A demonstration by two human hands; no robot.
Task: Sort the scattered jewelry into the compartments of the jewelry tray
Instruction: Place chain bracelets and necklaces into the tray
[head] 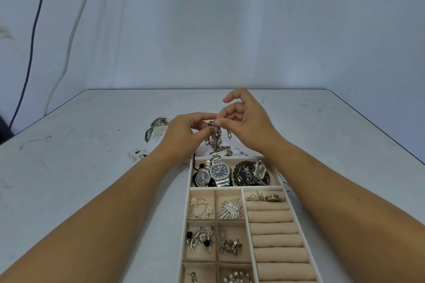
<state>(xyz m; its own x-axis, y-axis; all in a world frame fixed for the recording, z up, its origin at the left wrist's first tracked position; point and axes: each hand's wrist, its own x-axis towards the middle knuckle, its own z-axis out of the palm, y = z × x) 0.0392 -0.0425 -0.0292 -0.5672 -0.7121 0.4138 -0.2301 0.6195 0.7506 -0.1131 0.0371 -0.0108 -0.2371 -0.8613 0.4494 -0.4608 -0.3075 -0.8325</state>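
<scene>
My left hand (pixel 184 132) and my right hand (pixel 246 119) meet above the table, just beyond the far end of the beige jewelry tray (pixel 307 240). Both pinch a rose-gold link chain (pixel 215 135) that hangs down between them in loops. The tray's wide far compartment holds two silver watches (pixel 217 173) and dark bracelets (pixel 249 176). Small square compartments hold pearl hoops (pixel 199 208), a silver brooch (pixel 231 209) and earrings (pixel 199 238). Two rings (pixel 265 197) sit in the ring rolls on the right.
Loose pieces lie on the white table: a silvery piece (pixel 153 128) left of my left hand, small bits (pixel 136 155) nearer, chain and rings (pixel 232 151) at the tray's far edge. The table's far edge meets a white backdrop; cables hang at left.
</scene>
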